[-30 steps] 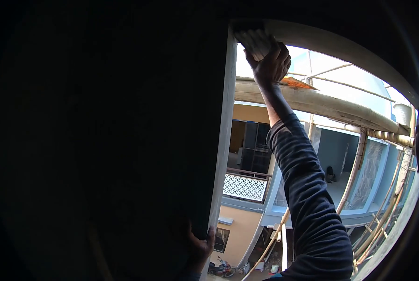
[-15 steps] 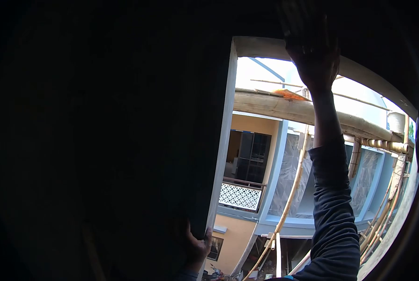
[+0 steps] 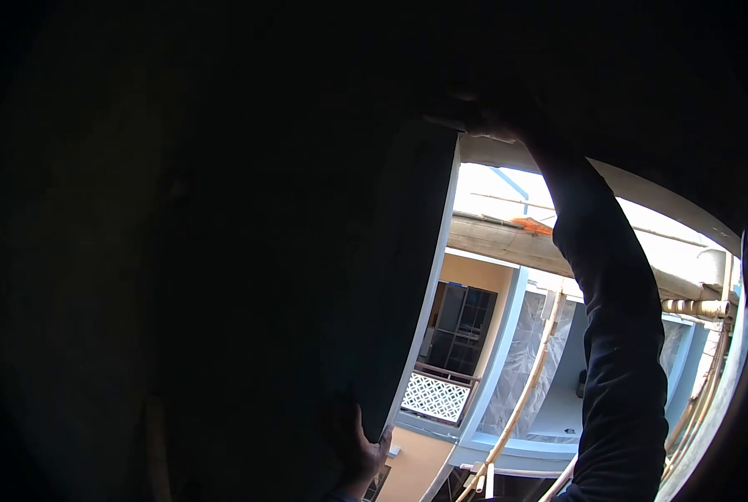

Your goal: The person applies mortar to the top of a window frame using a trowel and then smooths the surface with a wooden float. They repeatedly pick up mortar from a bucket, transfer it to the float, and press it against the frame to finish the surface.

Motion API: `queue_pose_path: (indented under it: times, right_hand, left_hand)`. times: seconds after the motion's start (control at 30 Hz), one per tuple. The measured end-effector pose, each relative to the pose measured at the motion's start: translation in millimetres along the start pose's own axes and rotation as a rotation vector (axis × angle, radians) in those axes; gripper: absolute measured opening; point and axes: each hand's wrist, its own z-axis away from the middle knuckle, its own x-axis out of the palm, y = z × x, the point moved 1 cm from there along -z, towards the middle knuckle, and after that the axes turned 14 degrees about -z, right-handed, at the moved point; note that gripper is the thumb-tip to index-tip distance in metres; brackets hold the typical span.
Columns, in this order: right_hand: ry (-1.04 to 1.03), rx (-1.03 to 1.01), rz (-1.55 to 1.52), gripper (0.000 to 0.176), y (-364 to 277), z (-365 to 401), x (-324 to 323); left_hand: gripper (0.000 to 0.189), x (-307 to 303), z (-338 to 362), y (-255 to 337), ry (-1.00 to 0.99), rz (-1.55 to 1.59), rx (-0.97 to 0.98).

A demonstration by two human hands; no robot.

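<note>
My right hand (image 3: 474, 121) is raised to the top left corner of a bright opening, its fingers stretched out to the left against the dark surface. It holds nothing that I can see. My left hand (image 3: 361, 456) is low down beside the pale upright edge (image 3: 435, 284) of the opening. Its thumb and fingers are spread, with the thumb near that edge and the other fingers lost in shadow. To the left, the dark wall or panel (image 3: 282, 276) shows almost no detail.
Through the opening stand bamboo scaffold poles (image 3: 528, 376), a thick horizontal beam (image 3: 508, 243) with an orange piece (image 3: 533, 226) on it, and a building with a white lattice railing (image 3: 435, 396). A faint upright strip (image 3: 156, 452) shows at the lower left.
My right hand has gone from the top of the opening, fingers up, to its left corner, fingers pointing left. The outside scene sits lower in view. My left hand stays by the edge.
</note>
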Motion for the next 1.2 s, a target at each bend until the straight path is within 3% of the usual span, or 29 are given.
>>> queue_pose_path:
  times: [0.03,0.1,0.33,0.4,0.5,0.53,0.6,0.77,0.87,0.93,1.0,1.2]
  right_hand:
    - [0.003,-0.020,0.000,0.071,-6.5,-4.2,0.4]
    - [0.092,-0.069,0.599,0.063,-16.9,-1.9,1.6]
    - [0.103,-0.111,0.686,0.070,-31.7,-6.5,0.3]
    - [0.236,-0.113,0.657,0.077,-50.8,0.7,-5.7]
    - [0.319,-0.194,0.499,0.075,-55.2,12.0,-16.6]
    - [0.326,-0.201,0.479,0.075,-53.3,15.4,-17.0]
    - [0.327,-0.249,0.552,0.079,-46.6,21.5,-18.4]
    - [0.379,-0.282,0.483,0.079,-45.4,37.6,-30.4]
    - [0.393,-0.282,0.433,0.079,-50.0,49.5,-45.0]
    - [0.403,-0.282,0.426,0.080,-50.7,57.6,-52.6]
    - [0.454,-0.308,0.451,0.075,-48.9,66.3,-58.8]
    - [0.458,-0.331,0.418,0.072,-27.8,89.9,-76.7]
  left_hand:
    - [0.085,3.0,-0.2,-2.1,0.018,-0.002,-0.009]
    - [0.088,6.5,-0.7,-3.9,0.064,-0.007,-0.002]
    - [0.085,-4.1,-7.0,2.5,0.124,-0.056,0.001]
    - [0.084,-4.0,-7.2,0.0,0.122,-0.084,0.023]
    - [0.084,-16.1,-15.4,10.2,0.146,-0.048,0.025]
    - [0.084,-21.6,-27.4,15.5,0.151,-0.068,0.017]
    - [0.080,-37.4,-79.4,35.6,0.159,-0.230,0.187]
    - [0.076,-68.7,-282.5,112.0,0.399,-0.107,0.443]
    - [0.078,-62.5,-370.1,147.3,0.424,-0.125,0.504]
    - [0.078,-64.2,-397.5,166.1,0.417,-0.143,0.525]
    - [0.081,-64.0,-410.4,181.5,0.224,-0.275,0.369]
    - [0.078,-66.1,-409.6,186.5,0.287,-0.377,0.376]
